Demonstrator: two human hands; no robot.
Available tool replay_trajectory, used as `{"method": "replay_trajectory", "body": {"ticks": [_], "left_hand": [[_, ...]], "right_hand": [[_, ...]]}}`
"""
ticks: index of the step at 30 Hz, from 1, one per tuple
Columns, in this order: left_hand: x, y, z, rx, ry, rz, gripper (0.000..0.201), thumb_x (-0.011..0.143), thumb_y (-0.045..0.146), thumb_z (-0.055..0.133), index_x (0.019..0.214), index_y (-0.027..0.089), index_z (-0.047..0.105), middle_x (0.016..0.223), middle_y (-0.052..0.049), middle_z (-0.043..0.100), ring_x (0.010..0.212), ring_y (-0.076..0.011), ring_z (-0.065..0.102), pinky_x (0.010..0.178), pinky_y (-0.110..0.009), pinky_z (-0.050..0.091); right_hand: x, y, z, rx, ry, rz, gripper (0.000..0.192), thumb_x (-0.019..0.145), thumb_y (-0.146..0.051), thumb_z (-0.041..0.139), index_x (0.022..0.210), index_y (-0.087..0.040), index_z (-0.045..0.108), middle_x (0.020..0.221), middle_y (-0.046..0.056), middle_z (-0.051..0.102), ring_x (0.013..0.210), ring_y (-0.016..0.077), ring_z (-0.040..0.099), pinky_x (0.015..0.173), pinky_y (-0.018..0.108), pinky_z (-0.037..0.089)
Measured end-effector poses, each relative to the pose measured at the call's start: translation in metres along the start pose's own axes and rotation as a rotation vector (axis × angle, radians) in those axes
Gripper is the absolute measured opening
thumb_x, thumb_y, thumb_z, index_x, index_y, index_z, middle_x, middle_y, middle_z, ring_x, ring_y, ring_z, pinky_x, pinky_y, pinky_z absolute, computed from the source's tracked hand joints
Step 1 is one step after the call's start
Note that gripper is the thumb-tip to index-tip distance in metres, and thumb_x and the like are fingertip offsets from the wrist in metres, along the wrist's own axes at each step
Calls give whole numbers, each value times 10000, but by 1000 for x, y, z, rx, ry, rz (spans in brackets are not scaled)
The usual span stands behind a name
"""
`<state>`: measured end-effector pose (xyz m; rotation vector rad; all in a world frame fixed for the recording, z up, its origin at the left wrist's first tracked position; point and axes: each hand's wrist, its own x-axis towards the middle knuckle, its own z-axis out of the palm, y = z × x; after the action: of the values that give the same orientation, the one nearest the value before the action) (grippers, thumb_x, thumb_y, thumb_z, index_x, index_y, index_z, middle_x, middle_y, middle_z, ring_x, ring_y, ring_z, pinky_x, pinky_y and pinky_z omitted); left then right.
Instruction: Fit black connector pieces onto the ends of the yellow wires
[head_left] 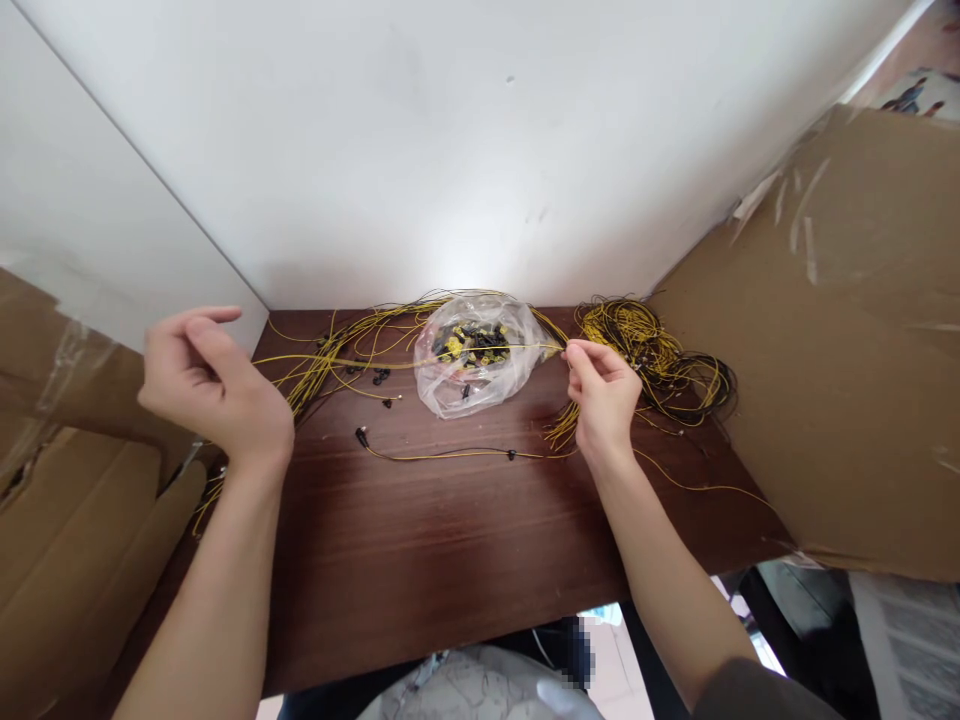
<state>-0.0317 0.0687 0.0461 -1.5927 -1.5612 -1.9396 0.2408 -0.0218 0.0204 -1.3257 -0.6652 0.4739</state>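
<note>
Yellow wires (360, 345) (black ends) cross a dark brown table (450, 540).

A thin yellow wire (420, 362) stretches taut, level above the worktop (450, 550), from the left hand (214, 385) across to the right hand (600, 395).

A plastic bag (480, 355) of small connectors lies at the centre of the frame on the wooden table (450, 560), against the wall (465, 150) behind it. A spread of loose wires (337, 355) lies left of the bag and a coiled wire bundle (652, 350) right of it, with one single wire (442, 454) lying across the table just below the bag. Cardboard sheets stand at both frame edges, one (75, 500) lower left and one (840, 350) on the right, and the left hand (214, 385) and right hand (604, 395) sit to either side of the bag.
</note>
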Motion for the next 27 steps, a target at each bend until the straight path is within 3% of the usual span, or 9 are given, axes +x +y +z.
{"method": "replay_trajectory", "body": {"ticks": [3,7,10,12,16,18,22,27], "left_hand": [[0,1,-1,-7,-33,-26,209,879,136,397,883,66,594,656,12,478,491,-51,356,481,-198,277],[-5,3,-2,9,-210,-12,160,846,179,511,968,101,578,539,63,380,457,-61,357,473,-195,302],[-10,6,-3,6,-244,137,211,894,249,461,983,124,605,644,-7,570,691,-132,510,700,-279,426],[-14,10,-3,-26,-238,239,281,931,249,368,959,139,625,745,-53,649,861,-179,518,840,-362,400],[-28,21,-1,-100,-324,371,167,874,218,476,903,186,637,832,-57,669,846,-198,541,845,-411,380],[-39,27,1,-105,-429,442,131,835,205,541,906,213,651,854,-55,668,867,-215,540,805,-404,386],[-63,39,6,-201,-778,572,187,856,197,525,1005,220,634,969,-51,673,893,-204,542,770,-366,420],[-82,41,10,-335,-1000,533,201,892,243,484,1010,154,620,941,-77,671,838,-178,573,766,-320,468]], "right_hand": [[6,-1,-4,119,84,37,218,696,-364,656,812,-185,611,723,-11,580,447,44,374,366,186,199],[6,-1,-4,159,109,2,205,706,-362,647,812,-196,590,711,-22,549,453,45,373,362,180,190],[-2,-1,1,48,-37,-48,193,725,-326,645,865,-197,611,704,-16,543,491,62,414,386,180,269],[-10,0,6,-34,-166,-97,215,740,-298,639,935,-210,615,743,-5,566,542,82,466,445,198,363],[-25,3,14,-170,-401,-191,167,763,-255,627,925,-212,631,814,18,625,607,110,518,545,240,437],[-31,3,16,-243,-481,-235,122,774,-242,619,887,-205,645,818,22,639,614,115,524,535,240,425],[-38,2,18,-317,-570,-322,92,790,-224,607,865,-198,651,841,25,646,633,119,535,527,239,418],[-41,2,19,-339,-631,-383,85,802,-204,598,867,-202,653,828,17,642,662,124,549,538,239,427]]}}
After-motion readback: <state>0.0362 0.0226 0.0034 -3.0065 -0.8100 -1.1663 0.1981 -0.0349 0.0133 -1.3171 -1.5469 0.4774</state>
